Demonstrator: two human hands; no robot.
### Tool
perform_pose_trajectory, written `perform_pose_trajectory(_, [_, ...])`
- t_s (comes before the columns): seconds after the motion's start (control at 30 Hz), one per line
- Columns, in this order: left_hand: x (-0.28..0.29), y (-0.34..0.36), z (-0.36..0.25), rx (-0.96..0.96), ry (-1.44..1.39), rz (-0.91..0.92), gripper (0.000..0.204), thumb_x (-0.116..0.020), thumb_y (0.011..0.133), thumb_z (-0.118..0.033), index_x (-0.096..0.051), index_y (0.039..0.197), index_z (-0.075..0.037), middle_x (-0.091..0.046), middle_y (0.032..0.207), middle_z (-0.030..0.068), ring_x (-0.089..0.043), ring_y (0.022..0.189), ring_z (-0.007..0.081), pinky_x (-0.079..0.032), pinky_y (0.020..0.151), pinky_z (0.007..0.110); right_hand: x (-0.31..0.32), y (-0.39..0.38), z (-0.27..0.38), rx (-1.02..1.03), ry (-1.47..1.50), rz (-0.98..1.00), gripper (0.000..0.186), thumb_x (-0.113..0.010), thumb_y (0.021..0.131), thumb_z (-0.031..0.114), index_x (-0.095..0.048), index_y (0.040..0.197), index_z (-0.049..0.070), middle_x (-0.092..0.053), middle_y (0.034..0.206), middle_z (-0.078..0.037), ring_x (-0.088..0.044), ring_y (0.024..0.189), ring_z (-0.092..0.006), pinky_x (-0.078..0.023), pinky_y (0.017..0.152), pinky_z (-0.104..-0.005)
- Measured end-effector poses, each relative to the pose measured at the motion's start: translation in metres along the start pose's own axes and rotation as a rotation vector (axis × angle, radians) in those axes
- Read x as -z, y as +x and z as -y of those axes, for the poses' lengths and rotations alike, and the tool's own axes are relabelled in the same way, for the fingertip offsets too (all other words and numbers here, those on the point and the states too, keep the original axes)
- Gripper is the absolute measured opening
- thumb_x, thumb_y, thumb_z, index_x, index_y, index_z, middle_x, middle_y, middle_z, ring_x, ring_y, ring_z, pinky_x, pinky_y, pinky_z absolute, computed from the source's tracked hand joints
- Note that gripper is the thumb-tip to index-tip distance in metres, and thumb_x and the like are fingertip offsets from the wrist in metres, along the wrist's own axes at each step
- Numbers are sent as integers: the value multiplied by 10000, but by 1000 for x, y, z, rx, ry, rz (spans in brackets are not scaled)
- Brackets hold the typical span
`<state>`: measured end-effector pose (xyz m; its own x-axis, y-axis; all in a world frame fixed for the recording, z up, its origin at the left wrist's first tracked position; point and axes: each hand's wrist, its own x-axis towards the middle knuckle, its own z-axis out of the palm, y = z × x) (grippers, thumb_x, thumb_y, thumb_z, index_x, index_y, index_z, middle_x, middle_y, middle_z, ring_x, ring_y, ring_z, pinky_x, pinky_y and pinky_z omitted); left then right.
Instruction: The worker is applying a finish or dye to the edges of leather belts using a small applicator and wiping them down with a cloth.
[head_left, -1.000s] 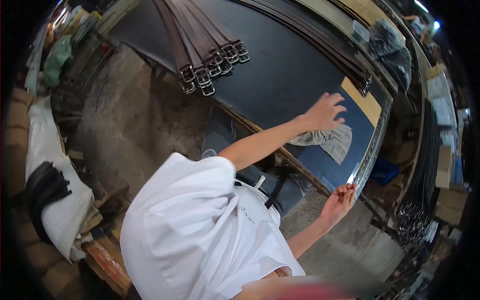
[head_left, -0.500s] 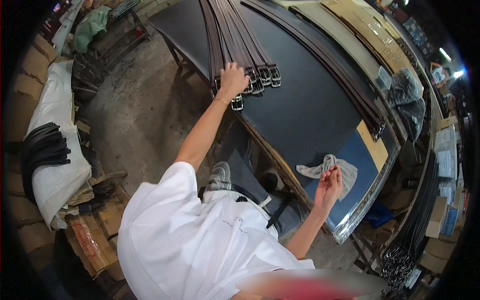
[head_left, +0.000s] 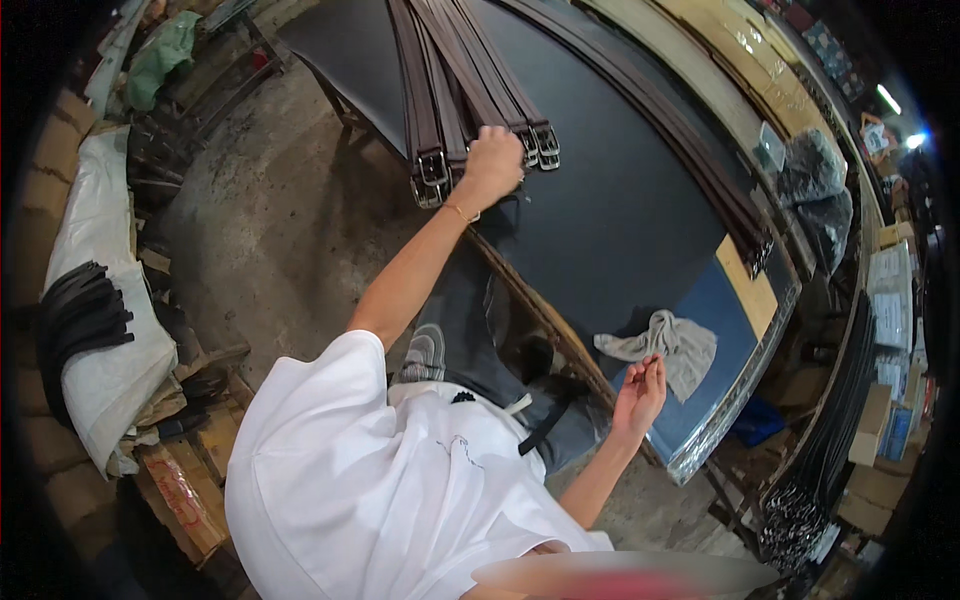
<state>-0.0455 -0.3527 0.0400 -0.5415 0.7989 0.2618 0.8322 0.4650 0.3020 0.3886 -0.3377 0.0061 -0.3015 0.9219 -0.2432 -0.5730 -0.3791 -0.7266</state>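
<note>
My left hand [head_left: 492,160] is closed over the buckle end of a bundle of dark brown belts [head_left: 420,80], apparently gripping one; its fingertips are partly hidden. The metal buckles [head_left: 432,172] lie either side of it, near the edge of the black-topped table [head_left: 600,240]. My right hand [head_left: 640,390] is raised at the table's front edge, fingertips pressed together on something too small to make out. Just beyond it lies a crumpled grey cloth [head_left: 680,355] on a blue patch of the tabletop, beside a tan board [head_left: 745,280].
Another row of brown belts [head_left: 680,150] lies along the table's far side, near black plastic bundles [head_left: 815,165]. To the left, black straps [head_left: 85,310] rest on white sheeting [head_left: 115,390]. Hanging black straps [head_left: 830,430] and boxes [head_left: 870,500] are at the right.
My left hand went from above the cloth to the belt buckles, then shifted right along them, and some belts moved. My right hand left the table's corner and rose beside the cloth.
</note>
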Motion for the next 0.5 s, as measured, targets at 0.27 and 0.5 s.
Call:
perform_pose_trajectory(0.27, [-67,-139,-105,-181,-245,150,278,-702,770,-105,-633,1016,2,-583,1059,152,-537,1053,347,-485,898,423,-9,22,0,-22,-262,-51,272,-596,1004,87,-588,1245,-38,-630,1023,-71,-591,867,-141,-509,803,-286])
perform_pose_trajectory(0.5, [-50,-189,-59,-70,-504,-88,249,-688,801,-3,-645,1045,-26,-602,1078,124,-586,1044,305,-484,871,401,-15,85,-1,-67,-542,131,245,-608,995,72,-633,1195,-68,-650,998,-91,-621,858,-150,-530,780,-290])
